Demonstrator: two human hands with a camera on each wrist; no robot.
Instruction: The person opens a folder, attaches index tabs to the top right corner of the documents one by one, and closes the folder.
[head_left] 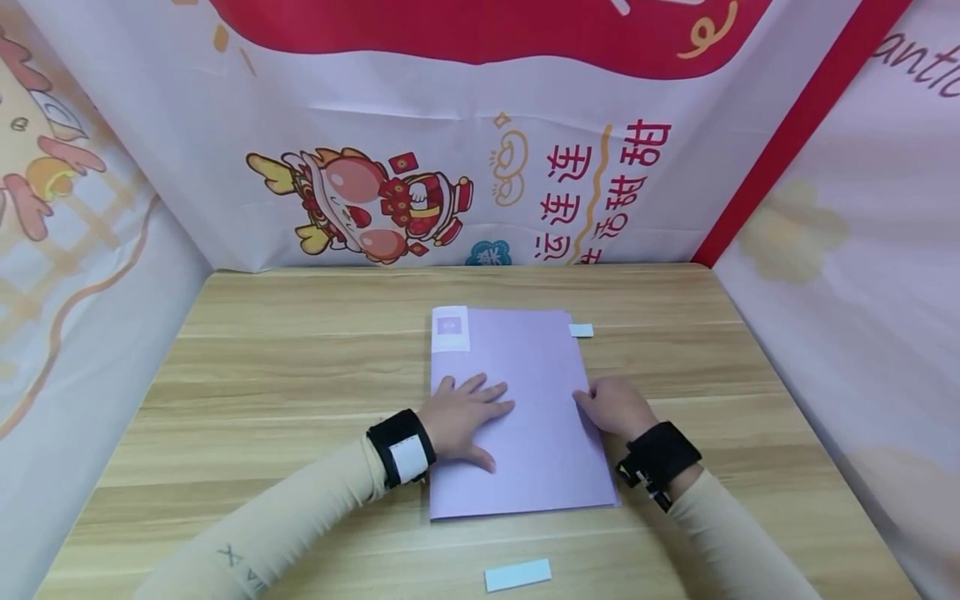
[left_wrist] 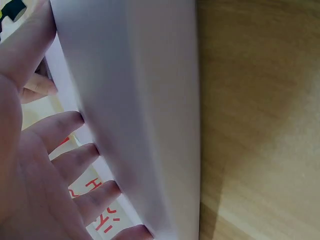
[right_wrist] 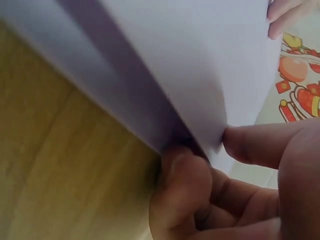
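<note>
A lavender folder (head_left: 532, 358) lies closed on the wooden table, a white label (head_left: 450, 337) at its upper left corner. My left hand (head_left: 459, 421) rests on the cover near the spine, fingers spread. In the left wrist view, the fingertips of that hand (left_wrist: 40, 170) touch the folder's surface (left_wrist: 145, 110). At the right edge, my right hand (head_left: 621, 408) pinches the cover between thumb and curled fingers. The right wrist view shows the cover's edge (right_wrist: 185, 65) slightly lifted, leaving a narrow gap above the layer below; the right hand (right_wrist: 240, 185) grips there.
A small pale tab (head_left: 582, 331) sticks out at the folder's upper right edge. Near the front of the table (head_left: 300, 350) lies a pale blue strip (head_left: 517, 575). Printed cloth walls (head_left: 420, 92) enclose the back and both sides.
</note>
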